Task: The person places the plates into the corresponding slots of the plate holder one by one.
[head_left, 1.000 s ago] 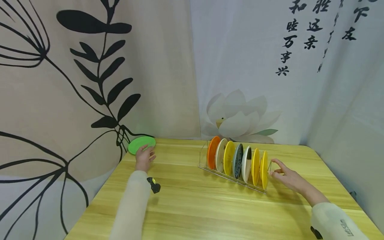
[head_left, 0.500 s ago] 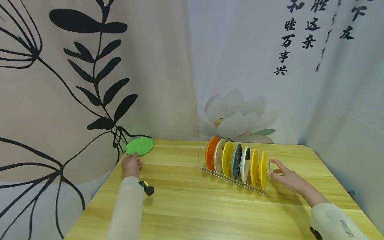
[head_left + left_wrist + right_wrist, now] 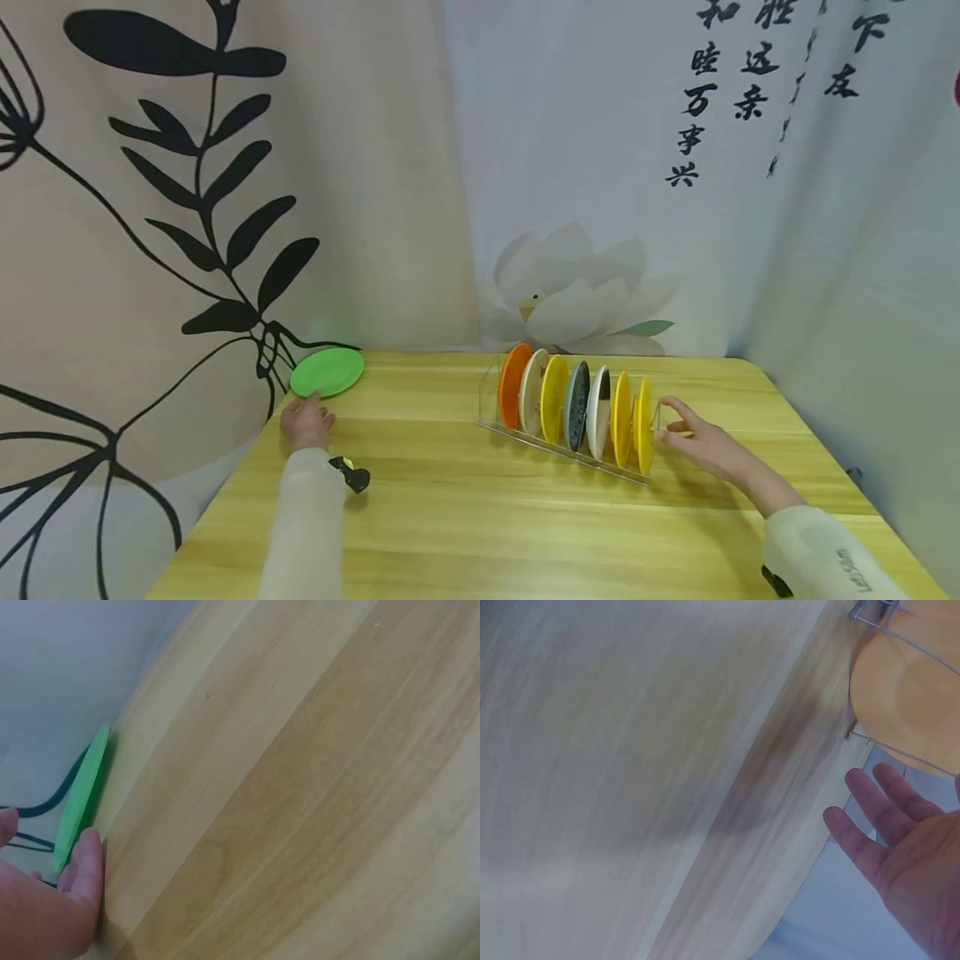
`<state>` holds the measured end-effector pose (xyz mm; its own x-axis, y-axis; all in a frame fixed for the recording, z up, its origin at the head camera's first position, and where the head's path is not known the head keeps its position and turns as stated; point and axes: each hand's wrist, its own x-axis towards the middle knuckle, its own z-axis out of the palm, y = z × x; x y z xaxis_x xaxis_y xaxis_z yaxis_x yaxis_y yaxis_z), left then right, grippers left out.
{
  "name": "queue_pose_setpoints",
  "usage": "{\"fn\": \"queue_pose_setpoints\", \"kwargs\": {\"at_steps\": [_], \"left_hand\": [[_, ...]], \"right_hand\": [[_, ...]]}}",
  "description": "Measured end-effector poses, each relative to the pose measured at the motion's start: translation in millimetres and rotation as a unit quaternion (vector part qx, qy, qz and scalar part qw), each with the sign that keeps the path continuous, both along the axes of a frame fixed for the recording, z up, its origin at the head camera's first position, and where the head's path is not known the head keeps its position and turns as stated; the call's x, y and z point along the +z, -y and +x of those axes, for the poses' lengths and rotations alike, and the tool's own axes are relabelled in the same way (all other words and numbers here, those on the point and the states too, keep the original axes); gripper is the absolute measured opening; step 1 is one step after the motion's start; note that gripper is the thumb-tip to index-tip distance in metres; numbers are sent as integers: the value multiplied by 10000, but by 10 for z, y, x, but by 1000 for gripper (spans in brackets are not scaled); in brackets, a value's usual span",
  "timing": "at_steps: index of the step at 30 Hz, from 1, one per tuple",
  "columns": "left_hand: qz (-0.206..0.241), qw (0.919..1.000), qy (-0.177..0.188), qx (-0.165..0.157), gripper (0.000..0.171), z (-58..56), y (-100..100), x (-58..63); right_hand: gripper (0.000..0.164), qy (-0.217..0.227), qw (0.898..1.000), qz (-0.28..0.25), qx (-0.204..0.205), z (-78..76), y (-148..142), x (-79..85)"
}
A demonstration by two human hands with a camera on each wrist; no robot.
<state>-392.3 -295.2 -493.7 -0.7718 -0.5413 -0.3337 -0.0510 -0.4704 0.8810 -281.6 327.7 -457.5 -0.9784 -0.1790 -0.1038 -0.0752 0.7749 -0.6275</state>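
Observation:
A green plate [image 3: 327, 372] lies at the back left corner of the table. My left hand [image 3: 306, 423] is at its near edge, fingertips right by the rim. In the left wrist view the fingers [image 3: 88, 859] reach along the plate's edge, while the thumb stands apart from it. My right hand [image 3: 701, 446] pinches the right end of a wire dish rack [image 3: 562, 454] between thumb and index finger. Its other fingers [image 3: 862, 840] are spread out. Several plates stand upright in the rack: orange [image 3: 513, 386], cream, yellow, dark patterned and white-and-black ones, with a yellow plate [image 3: 642, 427] nearest the hand.
The wooden table [image 3: 465, 533] runs up to a printed curtain [image 3: 390, 208] at the back. More curtain hangs close along the left and right edges of the table.
My left hand has drawn back from over the green plate to its near left edge. The right hand keeps its place on the rack. The whole head view has shifted slightly.

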Motion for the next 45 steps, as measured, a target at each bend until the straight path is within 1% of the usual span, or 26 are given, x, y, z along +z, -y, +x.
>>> {"fn": "queue_pose_setpoints", "kwargs": {"at_steps": [5, 11, 15, 17, 25, 28, 33, 37, 40, 41, 45], "left_hand": [[-82, 10000, 12, -12, 72, -46, 24, -21], [-127, 9998, 115, -51, 71, -147, 69, -69], [43, 9999, 147, -63, 72, -221, 94, -83], [122, 9998, 128, -73, 72, -236, 119, -89], [135, 9997, -17, -210, 74, -254, 104, -64], [167, 9997, -121, -118, 73, -257, 79, -42], [455, 9983, -351, 127, 70, -278, 67, -10], [489, 9981, -351, 163, 72, -290, 87, -21], [376, 9988, -291, 149, 73, -296, 102, -36], [399, 9987, -295, 147, 73, -300, 106, -38], [408, 9987, -302, 55, 73, -273, 69, -8]], "right_hand": [[74, -60, 9999, 93, -40, -7, 6, -2], [73, -63, 9999, 48, -72, -2, 4, -1], [72, -47, 9999, 38, -121, 1, 1, -5], [71, -43, 9998, 73, -157, -3, 11, -6], [71, -31, 9999, -17, -115, 9, 10, 0], [71, -21, 9999, -53, -88, 11, 9, 4], [71, -28, 10000, -8, -92, 6, 17, 7], [72, -17, 10000, 22, -80, 4, 28, 13], [73, 9, 10000, 31, -81, 8, 32, 24], [74, 11, 10000, 38, -84, 11, 33, 28], [76, 16, 9999, 45, -100, 26, 33, 47]]}}
